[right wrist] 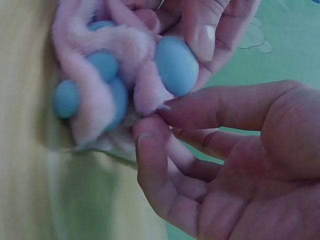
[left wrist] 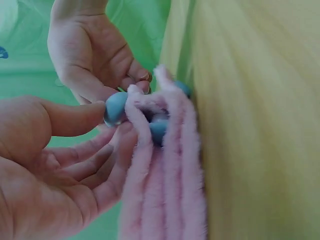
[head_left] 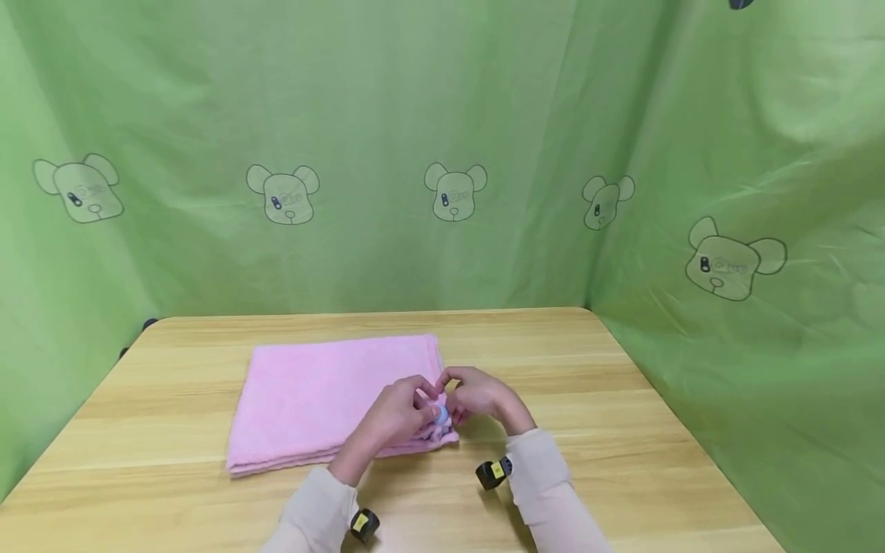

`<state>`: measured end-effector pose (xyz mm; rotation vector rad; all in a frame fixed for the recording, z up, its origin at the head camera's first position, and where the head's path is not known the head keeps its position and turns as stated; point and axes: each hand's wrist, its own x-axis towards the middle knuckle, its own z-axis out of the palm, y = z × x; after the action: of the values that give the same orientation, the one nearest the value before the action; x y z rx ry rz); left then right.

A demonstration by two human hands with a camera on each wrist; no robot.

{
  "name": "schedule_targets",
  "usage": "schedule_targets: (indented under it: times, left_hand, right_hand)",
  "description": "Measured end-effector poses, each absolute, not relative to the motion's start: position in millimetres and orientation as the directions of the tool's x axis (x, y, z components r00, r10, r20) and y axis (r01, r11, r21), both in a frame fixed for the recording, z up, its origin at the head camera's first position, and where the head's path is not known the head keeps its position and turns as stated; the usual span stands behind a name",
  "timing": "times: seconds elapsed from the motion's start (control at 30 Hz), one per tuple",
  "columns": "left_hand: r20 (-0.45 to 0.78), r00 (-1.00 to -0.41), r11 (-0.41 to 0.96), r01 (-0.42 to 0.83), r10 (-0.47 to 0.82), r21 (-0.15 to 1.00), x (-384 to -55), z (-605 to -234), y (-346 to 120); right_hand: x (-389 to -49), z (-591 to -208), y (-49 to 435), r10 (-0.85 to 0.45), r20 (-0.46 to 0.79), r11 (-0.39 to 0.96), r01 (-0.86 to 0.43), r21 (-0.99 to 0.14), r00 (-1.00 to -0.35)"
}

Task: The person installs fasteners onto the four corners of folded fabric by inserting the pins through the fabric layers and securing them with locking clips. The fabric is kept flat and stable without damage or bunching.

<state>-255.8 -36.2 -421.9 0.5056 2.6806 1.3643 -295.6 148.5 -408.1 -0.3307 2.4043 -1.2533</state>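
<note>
A folded pink fluffy blanket (head_left: 325, 399) lies on the table, its near right corner bunched up between both hands. My left hand (head_left: 399, 408) pinches a smooth blue rounded knob (right wrist: 177, 66) at that corner, thumb on the knob and fingers behind the top layer. Facing it, my right hand (head_left: 477, 393) pinches the edge of the same layer between thumb and forefinger, just beside the knob. Further blue knobs (left wrist: 159, 131) sit between and outside the lower layers, partly covered by the folds. In the left wrist view the layers stand apart at the corner.
The wooden table (head_left: 588, 430) extends around the blanket on all sides. Green curtains (head_left: 373, 92) with printed bear heads hang behind it and along both sides. Black wrist cameras (head_left: 492, 474) with yellow labels jut inward from both sleeves, low over the tabletop.
</note>
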Motion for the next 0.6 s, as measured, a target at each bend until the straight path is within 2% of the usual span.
schedule_targets:
  times: [0.1,0.23,0.4,0.6]
  left_hand:
    - [0.08,-0.954,0.541,0.232,0.29,0.809,-257.9,-415.4,-42.5]
    - [0.131,-0.975,0.52,0.208,0.182,0.828,-262.9,-404.8,-57.5]
    - [0.213,-0.977,0.543,0.188,0.018,0.819,-269.1,-394.2,-79.3]
    - [0.288,-0.953,0.597,0.174,-0.099,0.783,-273.3,-387.2,-98.7]
  right_hand:
    - [-294.4,-401.4,145.2,-0.317,-0.162,0.566,-0.049,-0.823,-0.935]
    - [-294.7,-395.0,138.1,-0.14,0.012,0.571,-0.091,-0.816,-0.99]
    - [-292.5,-391.8,129.6,0.004,0.202,0.627,-0.155,-0.764,-0.979]
    - [-286.1,-387.6,119.0,0.043,0.284,0.625,-0.196,-0.756,-0.958]
